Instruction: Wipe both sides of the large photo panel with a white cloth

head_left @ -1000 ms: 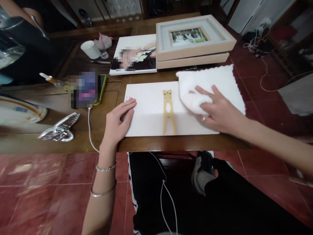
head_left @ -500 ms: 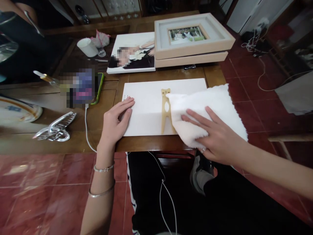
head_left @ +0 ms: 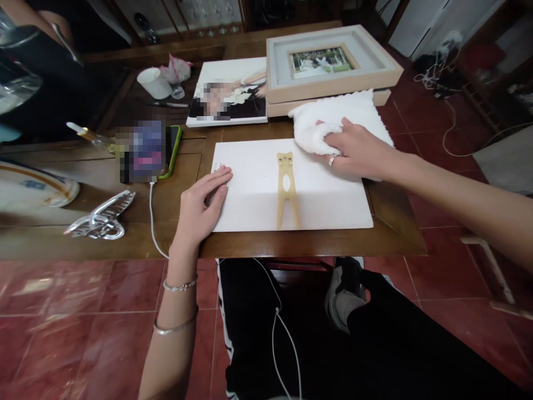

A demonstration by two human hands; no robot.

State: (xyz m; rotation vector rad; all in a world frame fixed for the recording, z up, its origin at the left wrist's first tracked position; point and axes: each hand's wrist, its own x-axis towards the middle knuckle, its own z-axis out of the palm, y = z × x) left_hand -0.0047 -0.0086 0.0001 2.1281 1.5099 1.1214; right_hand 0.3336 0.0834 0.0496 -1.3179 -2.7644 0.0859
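A flat white board (head_left: 250,200) lies near the table's front edge, with small dark marks at its upper left. My left hand (head_left: 202,203) rests on the board's left edge, fingers stretched out and nothing held. In my right hand (head_left: 353,147) a fluffy white cloth (head_left: 345,111) is bunched under the fingers, over the board's upper right corner. The cloth's far side reaches the stacked frames. On the middle of the board lies a beige cat-shaped piece (head_left: 286,191) with an oval hole and two long legs; neither hand touches it.
Behind the board are a photo panel (head_left: 227,91) and stacked picture frames (head_left: 277,72). To the left lie a clear hair claw clip (head_left: 102,216), a phone (head_left: 172,150) and a white cable (head_left: 152,222). A white cup (head_left: 154,83) stands farther back.
My right hand has moved the cloth away from me, from the board's lower right to its upper right. The cat-shaped piece is now uncovered. My left hand stays put.
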